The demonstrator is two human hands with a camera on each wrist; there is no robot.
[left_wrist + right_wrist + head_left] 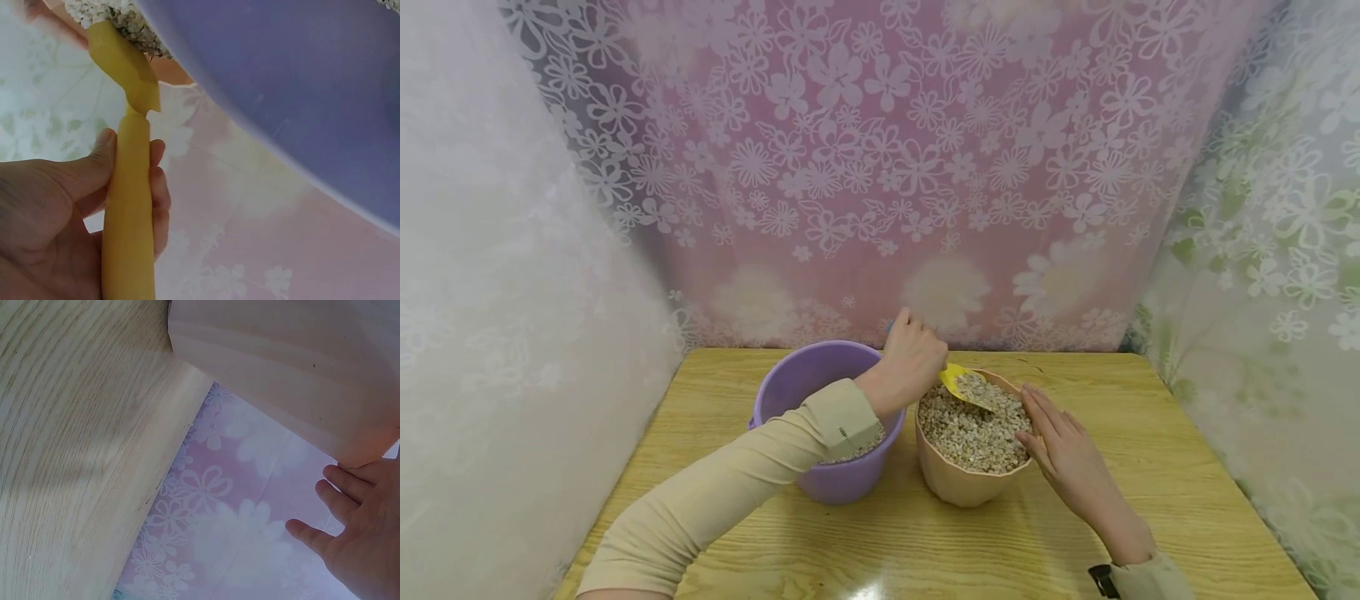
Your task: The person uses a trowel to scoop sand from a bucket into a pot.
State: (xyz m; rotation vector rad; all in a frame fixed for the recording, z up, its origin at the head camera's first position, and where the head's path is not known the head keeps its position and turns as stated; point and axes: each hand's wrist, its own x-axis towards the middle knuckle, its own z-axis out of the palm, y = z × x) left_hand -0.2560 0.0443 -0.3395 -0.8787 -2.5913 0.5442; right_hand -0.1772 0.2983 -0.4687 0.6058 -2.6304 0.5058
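Observation:
My left hand [913, 360] grips the yellow handle of a scoop [128, 206], thumb on one side and fingers curled round the other. The scoop's yellow blade [953, 380] dips into pale gravel-like grains [973, 437] that fill a peach-coloured pot [966, 490] nearly to its rim. My right hand [1071, 458] rests against the right side of that pot, its fingers fairly straight along the rim; in the right wrist view its fingers [340, 500] spread beside the pot wall [275, 369]. To the left stands a purple bucket [842, 483], with similar grains low inside, partly hidden by my left forearm.
Both containers stand close together on a wooden table [865, 550]. A pink flowered sheet [880, 208] hangs behind the table, with pale sheets on the left and right sides. A dark watch band [1103, 581] circles my right wrist.

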